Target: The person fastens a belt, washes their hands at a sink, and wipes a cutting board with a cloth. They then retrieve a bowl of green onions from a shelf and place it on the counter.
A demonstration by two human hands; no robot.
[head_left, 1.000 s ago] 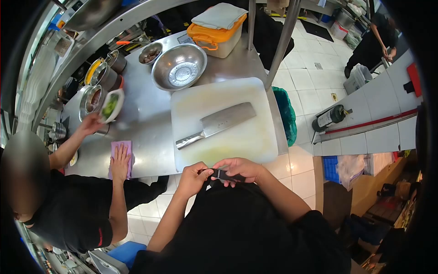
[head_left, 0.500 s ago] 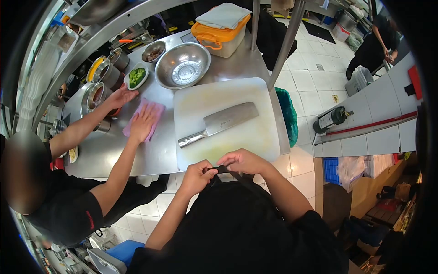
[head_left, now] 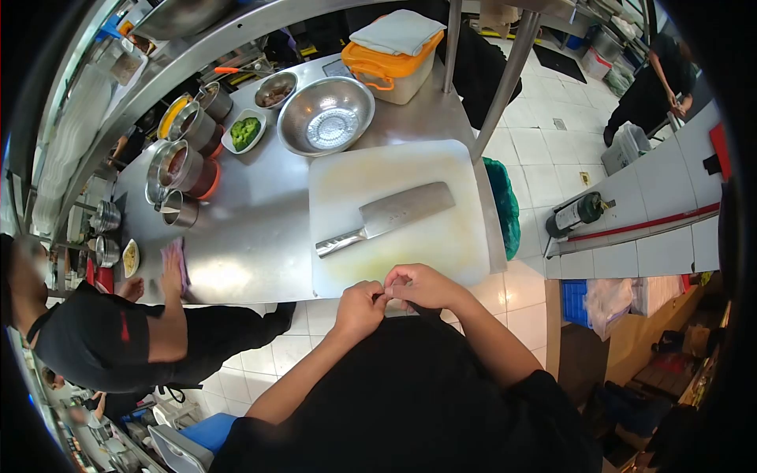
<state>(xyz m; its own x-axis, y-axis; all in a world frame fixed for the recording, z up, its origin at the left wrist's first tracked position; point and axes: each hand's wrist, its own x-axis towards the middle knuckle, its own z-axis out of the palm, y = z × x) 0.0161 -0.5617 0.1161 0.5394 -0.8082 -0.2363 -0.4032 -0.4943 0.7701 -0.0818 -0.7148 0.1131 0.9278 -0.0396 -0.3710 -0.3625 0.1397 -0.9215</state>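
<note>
In front of my waist, my left hand [head_left: 363, 309] and my right hand [head_left: 416, 287] meet at the fingertips. Both are closed in a pinch on a black strap [head_left: 430, 312], mostly hidden by the fingers and my black clothing. Just beyond them lies a white cutting board [head_left: 339, 189]. On the board rests a cleaver [head_left: 407, 209], its handle pointing left and its blade to the right. Neither hand touches it.
A metal bowl [head_left: 327, 117], a dish of broccoli [head_left: 245, 133] and an orange-lidded container [head_left: 394, 63] stand behind the board. Several metal pots line the left. At left, a co-worker's hand [head_left: 170, 272] presses a pink cloth [head_left: 184, 272] on the steel table.
My hands have come closer together on the strap, hiding its dark clip. The co-worker has drawn the pink cloth toward the table's near left edge. My view has shifted slightly.
</note>
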